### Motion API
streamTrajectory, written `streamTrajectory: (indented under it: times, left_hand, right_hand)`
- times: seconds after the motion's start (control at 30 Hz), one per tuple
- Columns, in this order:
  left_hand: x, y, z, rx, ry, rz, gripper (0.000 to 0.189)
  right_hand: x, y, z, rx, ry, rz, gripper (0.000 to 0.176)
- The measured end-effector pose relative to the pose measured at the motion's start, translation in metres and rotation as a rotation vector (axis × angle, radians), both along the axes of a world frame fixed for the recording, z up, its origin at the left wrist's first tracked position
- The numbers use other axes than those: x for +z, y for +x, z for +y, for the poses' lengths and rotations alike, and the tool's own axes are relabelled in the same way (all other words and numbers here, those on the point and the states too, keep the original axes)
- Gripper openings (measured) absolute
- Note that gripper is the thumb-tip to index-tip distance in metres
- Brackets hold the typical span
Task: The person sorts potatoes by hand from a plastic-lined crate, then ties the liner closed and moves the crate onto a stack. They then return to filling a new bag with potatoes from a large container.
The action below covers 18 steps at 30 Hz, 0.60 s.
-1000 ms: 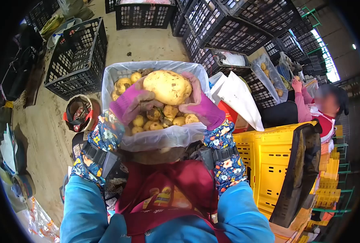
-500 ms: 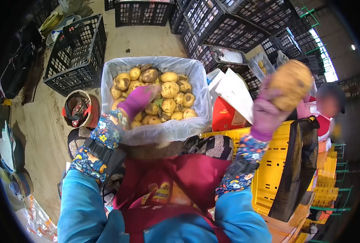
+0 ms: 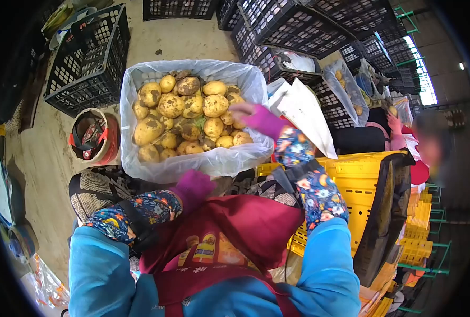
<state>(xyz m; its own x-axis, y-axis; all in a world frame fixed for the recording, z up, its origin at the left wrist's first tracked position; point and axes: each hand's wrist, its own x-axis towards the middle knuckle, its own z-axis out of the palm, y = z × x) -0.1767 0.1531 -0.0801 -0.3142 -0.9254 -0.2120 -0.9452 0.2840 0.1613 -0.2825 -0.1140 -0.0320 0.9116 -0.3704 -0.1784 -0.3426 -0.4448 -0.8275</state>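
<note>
The potatoes (image 3: 192, 105) lay heaped in the container with a clear plastic liner (image 3: 203, 168), in the upper middle of the frame. Its liner edge was folded outward all around, so the heap was open from above.

The right hand (image 3: 256, 118), in a purple glove, was over the right part of the heap, near the right edge of the liner. Its fingers were blurred, but they looked stretched and loosely open. The left hand (image 3: 195, 188) was below the front edge, in front of the maroon apron (image 3: 235, 216); I cannot tell whether its fingers were open or closed.

Above the container, bare floor (image 3: 187, 42) gave free room, and another strip of floor went down the left side. A red-sided bucket (image 3: 111, 140) stood just beside the left edge, and a black crate (image 3: 87, 61) stood at the upper left.

The right side was tighter: white sheets (image 3: 306, 116) leaned near the edge, with a yellow crate (image 3: 354, 177) below them. Stacked black crates (image 3: 298, 29) blocked the upper right. Farther right, another person's hand (image 3: 394, 124) was visible, well apart.
</note>
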Motion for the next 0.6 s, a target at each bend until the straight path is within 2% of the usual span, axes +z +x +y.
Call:
streamTrajectory:
  times: [0.03,0.07,0.13,0.17,0.2,0.23,0.27,0.3,0.33,0.37,0.43,0.47,0.5,0.57,0.6]
  left_hand:
    - [-0.005,0.002,-0.001,0.057,-0.216,0.000,0.016]
    - [-0.006,0.009,-0.007,0.086,-0.318,-0.016,0.015]
    - [-0.008,0.028,-0.024,0.153,-0.519,-0.047,0.012]
    - [-0.012,0.031,-0.025,0.144,-0.383,-0.028,0.015]
    - [-0.017,0.036,-0.027,0.136,-0.251,-0.009,0.018]
    - [-0.021,0.039,-0.027,0.128,-0.115,0.013,0.022]
    - [-0.022,0.039,-0.026,0.096,-0.180,-0.024,0.020]
    - [-0.020,0.035,-0.023,0.069,-0.141,-0.040,0.014]
    - [-0.016,0.032,-0.022,0.044,-0.113,-0.059,0.009]
    - [-0.008,0.030,-0.024,0.022,-0.090,-0.081,0.008]
    - [0.014,0.021,-0.029,-0.052,0.110,0.067,0.009]
    - [0.020,0.015,-0.036,-0.077,0.134,0.101,0.009]
    - [0.021,0.007,-0.049,-0.095,0.153,0.123,0.010]
    - [0.017,-0.005,-0.069,-0.116,0.152,0.136,0.014]
    - [0.013,-0.008,-0.072,-0.121,0.166,0.139,0.016]
  right_hand:
    - [-0.030,0.011,0.002,-0.014,-0.026,0.294,0.043]
    - [-0.069,0.014,-0.001,0.112,-0.299,0.323,0.042]
    - [-0.092,0.028,0.007,0.218,-0.479,0.850,0.043]
    - [-0.151,0.014,-0.007,0.339,-0.543,0.977,0.043]
    - [-0.195,-0.002,-0.004,0.130,-0.709,0.899,0.044]
    - [-0.198,-0.003,0.003,0.067,-0.779,0.883,0.044]
    - [-0.200,-0.002,0.010,0.000,-0.845,0.865,0.044]
    - [-0.179,0.002,0.012,0.078,-0.829,0.926,0.045]
    - [-0.169,-0.007,0.009,0.084,-0.802,0.794,0.049]
    - [-0.153,-0.006,0.000,0.085,-0.674,0.780,0.051]
    - [-0.130,-0.004,-0.016,0.088,-0.408,0.754,0.056]
    - [-0.144,-0.013,-0.026,-0.017,-0.376,0.634,0.064]
    - [-0.133,-0.017,-0.033,-0.087,-0.134,0.571,0.063]
    - [-0.130,-0.027,-0.035,-0.118,-0.049,0.314,0.062]
    - [-0.131,-0.029,-0.034,-0.073,-0.060,0.335,0.064]
